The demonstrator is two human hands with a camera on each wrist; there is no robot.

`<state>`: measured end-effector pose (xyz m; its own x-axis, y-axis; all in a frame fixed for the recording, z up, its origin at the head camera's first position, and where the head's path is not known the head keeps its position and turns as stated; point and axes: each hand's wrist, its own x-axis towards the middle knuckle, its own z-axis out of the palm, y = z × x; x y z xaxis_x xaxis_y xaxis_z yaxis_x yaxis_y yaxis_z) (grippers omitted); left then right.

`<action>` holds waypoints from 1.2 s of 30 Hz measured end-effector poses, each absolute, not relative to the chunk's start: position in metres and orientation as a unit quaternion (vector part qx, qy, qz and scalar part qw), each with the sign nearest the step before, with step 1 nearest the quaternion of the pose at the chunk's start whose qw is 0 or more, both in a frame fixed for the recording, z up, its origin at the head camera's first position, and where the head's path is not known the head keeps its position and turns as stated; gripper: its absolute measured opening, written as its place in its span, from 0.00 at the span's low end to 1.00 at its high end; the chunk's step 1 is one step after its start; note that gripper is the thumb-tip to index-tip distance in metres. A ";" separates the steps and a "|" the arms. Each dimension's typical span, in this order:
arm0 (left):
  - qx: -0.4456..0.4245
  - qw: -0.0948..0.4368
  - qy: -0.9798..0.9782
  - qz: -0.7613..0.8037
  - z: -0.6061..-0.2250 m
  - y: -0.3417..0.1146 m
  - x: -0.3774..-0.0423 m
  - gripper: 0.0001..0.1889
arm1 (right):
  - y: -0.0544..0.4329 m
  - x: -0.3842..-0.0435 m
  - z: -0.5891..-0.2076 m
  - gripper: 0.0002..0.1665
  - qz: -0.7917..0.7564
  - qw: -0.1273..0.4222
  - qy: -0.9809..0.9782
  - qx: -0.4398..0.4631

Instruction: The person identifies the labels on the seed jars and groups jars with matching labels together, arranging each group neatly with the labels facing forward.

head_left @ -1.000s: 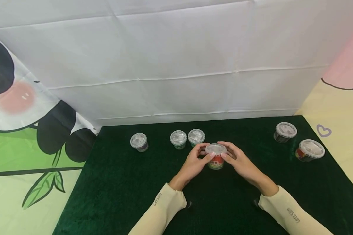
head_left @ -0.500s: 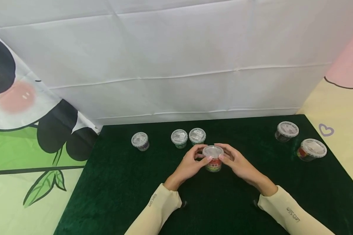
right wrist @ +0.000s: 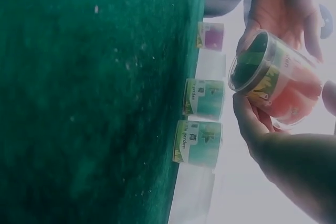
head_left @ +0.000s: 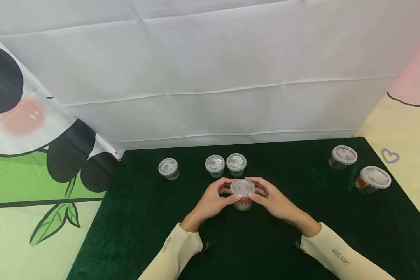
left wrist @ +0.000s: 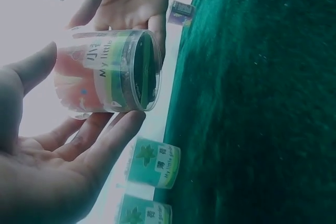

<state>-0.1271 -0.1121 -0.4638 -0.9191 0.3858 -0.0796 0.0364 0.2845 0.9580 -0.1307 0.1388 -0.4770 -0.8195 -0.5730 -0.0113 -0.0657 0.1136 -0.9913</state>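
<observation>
The cup [head_left: 243, 205] was of clear plastic, with a round greyish lid [head_left: 243, 187] and a label [left wrist: 108, 61] that was red above and yellow-green near the base, bearing the words "My little". It was nearly upright, lifted above the table [head_left: 259, 252]. The left hand [head_left: 211, 200] and right hand [head_left: 274, 201] gripped it from opposite sides, with fingers bent around it.

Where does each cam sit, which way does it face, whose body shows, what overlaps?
Head: on the head, facing forward and down at the green cloth; left hand, right hand and sleeves show.
Left wrist: faces the red-labelled cup, cloth at image right; both hands show.
Right wrist: faces the same cup, cloth at image left; both hands show.
Shared by both wrist views: that cup, two green-labelled cups.
</observation>
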 end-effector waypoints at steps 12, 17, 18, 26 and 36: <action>0.172 0.128 0.762 0.611 -0.472 -0.090 -0.136 0.32 | 0.159 -0.141 -0.481 0.38 -0.609 0.142 0.731 -0.274; 0.172 0.109 0.773 0.601 -0.473 -0.065 -0.149 0.32 | 0.178 -0.154 -0.482 0.37 -0.585 0.114 0.757 -0.269; 0.172 0.102 0.777 0.597 -0.474 -0.060 -0.153 0.32 | 0.183 -0.157 -0.482 0.36 -0.581 0.110 0.761 -0.267; 0.165 0.060 0.795 0.581 -0.477 -0.021 -0.174 0.33 | 0.210 -0.180 -0.485 0.36 -0.564 0.084 0.781 -0.255; 0.150 0.056 0.806 0.570 -0.485 0.006 -0.199 0.32 | 0.229 -0.207 -0.491 0.36 -0.557 0.089 0.788 -0.246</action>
